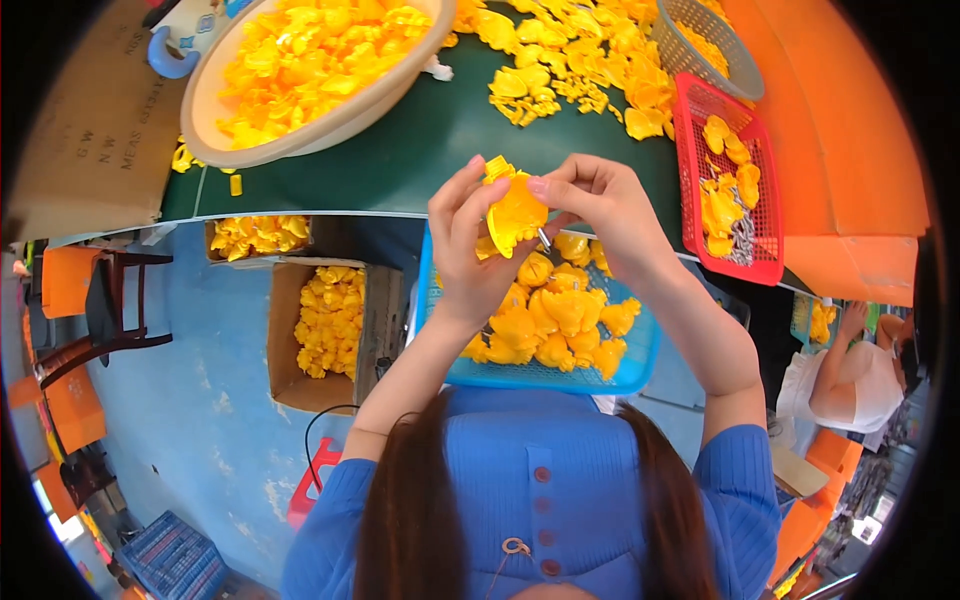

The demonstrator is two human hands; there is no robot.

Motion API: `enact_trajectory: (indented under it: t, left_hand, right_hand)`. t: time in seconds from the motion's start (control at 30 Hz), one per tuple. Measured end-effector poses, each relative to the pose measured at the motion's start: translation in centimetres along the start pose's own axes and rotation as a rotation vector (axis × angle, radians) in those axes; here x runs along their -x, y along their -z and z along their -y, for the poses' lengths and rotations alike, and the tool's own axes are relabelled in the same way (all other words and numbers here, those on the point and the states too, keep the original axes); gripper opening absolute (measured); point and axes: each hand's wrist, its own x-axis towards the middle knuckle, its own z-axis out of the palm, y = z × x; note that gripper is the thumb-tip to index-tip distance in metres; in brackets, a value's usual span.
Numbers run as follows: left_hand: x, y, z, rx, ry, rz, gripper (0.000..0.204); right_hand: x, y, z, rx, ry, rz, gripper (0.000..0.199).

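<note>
My left hand (467, 250) and my right hand (598, 205) together hold one yellow plastic part (516, 212) above the table's near edge. The left thumb and fingers grip its left side; the right fingers pinch its upper right edge, and a small metal piece (544, 238) shows under the right thumb. Right below my hands, on my lap, a blue basket (640, 365) holds several more yellow parts (550, 315).
A green table (400, 150) carries a beige bowl (330, 125) of yellow parts, a loose yellow heap (580, 60), a grey basket (735, 65) and a red basket (765, 195). Cardboard boxes (375, 330) of yellow parts stand on the floor to the left. Another person (850, 375) sits at right.
</note>
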Motion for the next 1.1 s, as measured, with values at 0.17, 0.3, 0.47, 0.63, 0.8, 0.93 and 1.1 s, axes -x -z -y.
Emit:
enact_trajectory:
  t: [0.17, 0.3, 0.47, 0.63, 0.8, 0.93, 1.1]
  left_hand:
    - [-0.3, 2.1, 1.6, -0.147, -0.124, -0.126, 0.058]
    - [-0.7, 4.9, 3.0, -0.300, -0.229, -0.186, 0.052]
    - [-1.1, 9.1, 3.5, -0.430, -0.235, -0.260, 0.062]
    - [-0.7, 10.4, 3.3, -0.390, -0.198, -0.251, 0.061]
    - [0.6, 11.8, 3.6, -0.439, -0.118, -0.260, 0.062]
    - [1.3, 12.5, 4.1, -0.427, -0.081, -0.298, 0.063]
    - [1.1, 11.4, 4.0, -0.219, 0.008, -0.223, 0.061]
  right_hand:
    - [-0.8, -2.3, 0.5, 0.005, -0.049, 0.048, 0.020]
    - [-1.8, -4.5, 1.0, -0.018, -0.138, 0.118, 0.021]
    - [-5.1, -7.4, 5.8, 0.350, 0.061, 0.330, 0.030]
    - [-18.5, -10.5, 7.9, 1.226, 0.779, 0.050, 0.026]
    - [-27.3, -10.3, 5.5, 1.845, 0.316, 0.268, 0.022]
    - [-27.8, -9.3, 5.8, 1.564, 0.379, 0.200, 0.020]
    - [-24.6, -8.3, 6.6, 1.271, 0.564, -0.042, 0.018]
